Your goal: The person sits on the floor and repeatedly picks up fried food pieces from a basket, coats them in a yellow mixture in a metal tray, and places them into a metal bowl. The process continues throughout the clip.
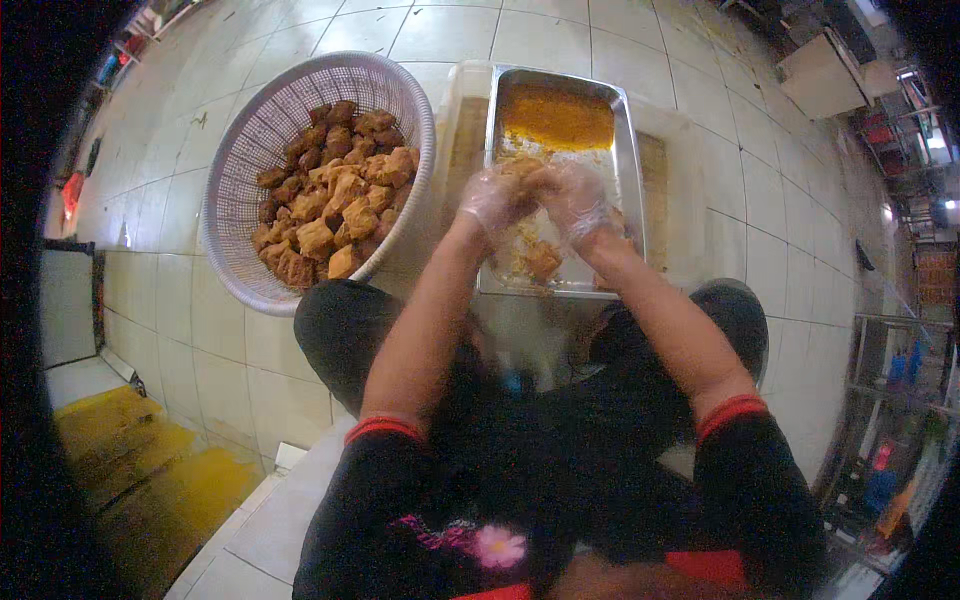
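Observation:
My left hand and my right hand, both in clear plastic gloves, come together over a stainless steel tray. Between their fingers is a brown fried piece, possibly tofu; motion blur hides its details. An orange-brown crumbly filling covers the tray's far end. Nearer me, a loose fried piece lies among shreds on the tray floor. To the left, a pale woven plastic basket tilts towards me, holding many fried chunks, some darker brown, others golden.
The tray rests on a larger translucent plastic container on the tiled floor. My knees flank the near side. Metal shelving stands at the right. Yellow-stained steps or boards lie at lower left.

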Motion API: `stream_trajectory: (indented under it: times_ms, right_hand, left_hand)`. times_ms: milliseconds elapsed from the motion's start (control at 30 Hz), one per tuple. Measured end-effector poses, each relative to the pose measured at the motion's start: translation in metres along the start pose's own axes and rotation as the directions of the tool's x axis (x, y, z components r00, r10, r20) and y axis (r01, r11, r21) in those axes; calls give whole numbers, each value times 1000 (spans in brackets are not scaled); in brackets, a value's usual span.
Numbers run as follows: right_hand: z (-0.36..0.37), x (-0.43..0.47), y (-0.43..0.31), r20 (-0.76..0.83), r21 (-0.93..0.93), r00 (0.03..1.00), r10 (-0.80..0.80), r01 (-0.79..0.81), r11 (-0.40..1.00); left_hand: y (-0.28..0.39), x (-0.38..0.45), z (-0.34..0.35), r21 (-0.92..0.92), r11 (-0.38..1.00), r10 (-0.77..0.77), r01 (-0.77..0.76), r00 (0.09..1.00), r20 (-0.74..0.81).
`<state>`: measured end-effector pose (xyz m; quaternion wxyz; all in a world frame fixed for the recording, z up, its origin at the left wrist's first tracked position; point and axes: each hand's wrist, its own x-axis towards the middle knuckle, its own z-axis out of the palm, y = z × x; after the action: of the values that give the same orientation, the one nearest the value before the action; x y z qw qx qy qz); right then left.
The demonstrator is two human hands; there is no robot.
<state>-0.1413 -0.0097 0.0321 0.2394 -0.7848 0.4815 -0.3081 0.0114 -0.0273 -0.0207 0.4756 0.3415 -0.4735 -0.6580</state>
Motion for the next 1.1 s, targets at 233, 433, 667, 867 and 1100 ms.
stream_trajectory:
  times_ms: [233,433,667,867,1100]
  right_hand:
    - [6,6,-3,49,-154,999,14,-6,988]
    - [-7,4,-7,65,-442,922,-382,370,817]
    - [-28,9,-22,29,-456,973,-229,216,863]
    - [-43,13,-54,-53,-211,934,-355,337,918]
    - [-42,16,11,-204,34,979,-3,10,999]
  left_hand:
    - [-21,6,-8,3,972,-235,235,972,-11]
    - [45,-11,3,-504,790,-218,348,929,299]
    - [60,-18,1,-23,993,-106,114,970,220]
    - [83,-26,12,-257,960,-80,114,987,139]
    - [110,-21,-9,186,978,-95,98,995,-26]
